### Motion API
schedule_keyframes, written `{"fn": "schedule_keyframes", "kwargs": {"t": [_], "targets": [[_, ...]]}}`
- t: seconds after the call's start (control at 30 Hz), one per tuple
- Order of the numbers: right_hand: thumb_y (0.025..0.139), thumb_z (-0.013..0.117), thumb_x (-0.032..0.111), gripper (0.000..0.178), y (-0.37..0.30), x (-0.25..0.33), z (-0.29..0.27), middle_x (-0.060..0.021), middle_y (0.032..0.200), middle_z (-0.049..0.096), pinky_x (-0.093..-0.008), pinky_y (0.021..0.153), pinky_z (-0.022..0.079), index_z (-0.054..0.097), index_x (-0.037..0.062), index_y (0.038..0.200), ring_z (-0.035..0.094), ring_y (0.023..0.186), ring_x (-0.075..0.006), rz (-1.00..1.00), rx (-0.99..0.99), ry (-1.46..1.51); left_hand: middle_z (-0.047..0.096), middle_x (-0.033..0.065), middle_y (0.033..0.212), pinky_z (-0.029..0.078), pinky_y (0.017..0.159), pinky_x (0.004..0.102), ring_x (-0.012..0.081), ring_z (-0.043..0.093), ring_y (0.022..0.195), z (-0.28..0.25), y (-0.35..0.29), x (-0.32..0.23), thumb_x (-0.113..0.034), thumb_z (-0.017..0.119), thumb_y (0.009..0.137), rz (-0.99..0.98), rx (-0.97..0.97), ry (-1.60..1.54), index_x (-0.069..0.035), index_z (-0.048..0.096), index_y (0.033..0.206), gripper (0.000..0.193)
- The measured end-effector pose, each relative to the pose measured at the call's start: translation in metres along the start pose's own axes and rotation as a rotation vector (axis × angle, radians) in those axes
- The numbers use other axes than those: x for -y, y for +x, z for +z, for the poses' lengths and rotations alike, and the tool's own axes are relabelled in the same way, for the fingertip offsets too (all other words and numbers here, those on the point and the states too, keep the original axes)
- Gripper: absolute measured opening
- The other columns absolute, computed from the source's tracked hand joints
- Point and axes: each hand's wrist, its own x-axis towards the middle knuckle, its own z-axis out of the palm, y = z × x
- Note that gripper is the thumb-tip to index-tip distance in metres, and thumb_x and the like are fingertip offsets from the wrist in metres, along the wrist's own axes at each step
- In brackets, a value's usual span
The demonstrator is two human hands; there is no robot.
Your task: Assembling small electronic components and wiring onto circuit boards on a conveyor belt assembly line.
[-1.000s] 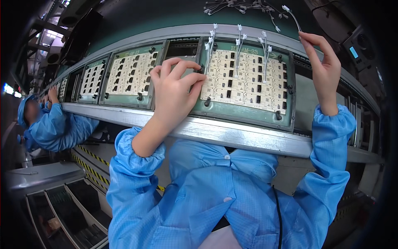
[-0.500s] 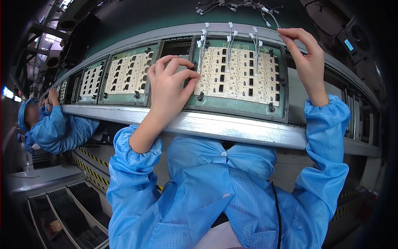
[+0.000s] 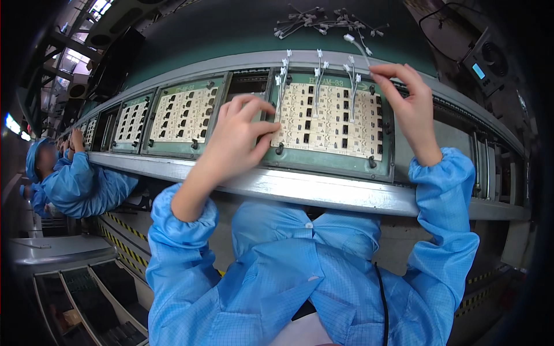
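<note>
In front of me a green-framed fixture [image 3: 323,160] holds a panel of cream circuit boards [image 3: 326,130] with rows of black parts. Thin white cables [image 3: 316,95] with white connectors stand on it in three columns and reach past its far edge. My left hand [image 3: 238,135] is at the panel's left edge, thumb and fingers pinched at the lower end of the leftmost cable [image 3: 279,104]; its fingertips partly hide that end. Off the fixture's far right corner, my right hand [image 3: 407,98] pinches one loose white cable [image 3: 363,51], its connector end pointing up and away.
A loose pile of white cables [image 3: 323,24] lies on the green surface beyond the rail. More fixtures with boards [image 3: 183,115] line the track to the left, where a person in blue [image 3: 86,181] works. A device with a lit display [image 3: 478,71] stands at right.
The view has shifted slightly, so the fixture appears lower. My right hand has brought its cable a little away from the pile. My left hand stays at the panel's left edge.
</note>
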Motion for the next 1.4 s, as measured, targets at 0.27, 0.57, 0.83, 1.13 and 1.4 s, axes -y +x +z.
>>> {"fn": "schedule_keyframes", "kwargs": {"t": [0.27, 0.57, 0.83, 1.13, 1.4], "targets": [[0.087, 0.066, 0.017, 0.008, -0.023, 0.046, 0.047, -0.0002, 0.089, 0.069, -0.0441, 0.109, 0.024, 0.069, 0.0095, 0.089, 0.065, 0.088, -0.0163, 0.100, 0.174, 0.029, 0.062, 0.0077, 0.106, 0.049, 0.083, 0.0408, 0.0301, 0.062, 0.099, 0.043, 0.147, 0.111, -0.012, 0.061, 0.082, -0.158, -0.164, 0.272, -0.017, 0.067, 0.109, 0.028], [0.080, 0.072, 0.013, 0.005, -0.027, 0.053, 0.060, 0.0009, 0.075, 0.057, -0.0347, 0.087, 0.030, 0.068, 0.0101, 0.083, 0.053, 0.073, -0.0151, -0.015, 0.304, -0.074, 0.069, 0.0058, 0.096, 0.049, 0.077, 0.0406, 0.0237, 0.068, 0.093, 0.085, 0.165, 0.150, -0.012, 0.055, 0.089, -0.175, -0.220, 0.293, -0.011, 0.067, 0.102, 0.017], [0.080, 0.072, 0.012, 0.005, -0.025, 0.048, 0.063, 0.0008, 0.075, 0.055, -0.0321, 0.084, 0.029, 0.068, 0.0093, 0.082, 0.052, 0.070, -0.0139, 0.108, 0.421, -0.024, 0.065, 0.0172, 0.084, 0.049, 0.078, 0.0481, 0.0388, 0.063, 0.084, 0.076, 0.163, 0.130, -0.014, 0.057, 0.085, -0.087, -0.355, 0.210, -0.003, 0.063, 0.091, 0.014], [0.079, 0.071, 0.012, 0.005, -0.028, 0.056, 0.066, 0.0000, 0.074, 0.055, -0.0329, 0.084, 0.029, 0.068, 0.0088, 0.081, 0.052, 0.069, -0.0140, 0.006, 0.365, -0.060, 0.069, 0.0114, 0.081, 0.052, 0.058, 0.0278, 0.0160, 0.069, 0.068, 0.032, 0.163, 0.116, -0.006, 0.055, 0.089, -0.420, -0.499, -1.043, 0.001, 0.055, 0.102, 0.015], [0.082, 0.069, 0.011, 0.004, -0.030, 0.056, 0.055, -0.0018, 0.076, 0.057, -0.0374, 0.089, 0.031, 0.069, 0.0078, 0.084, 0.055, 0.077, -0.0176, -0.105, 0.353, -0.110, 0.068, 0.0114, 0.081, 0.052, 0.064, 0.0285, 0.0167, 0.068, 0.073, -0.019, 0.093, 0.062, -0.010, 0.061, 0.089, -0.395, -0.464, -0.849, 0.000, 0.058, 0.100, 0.016]]}}
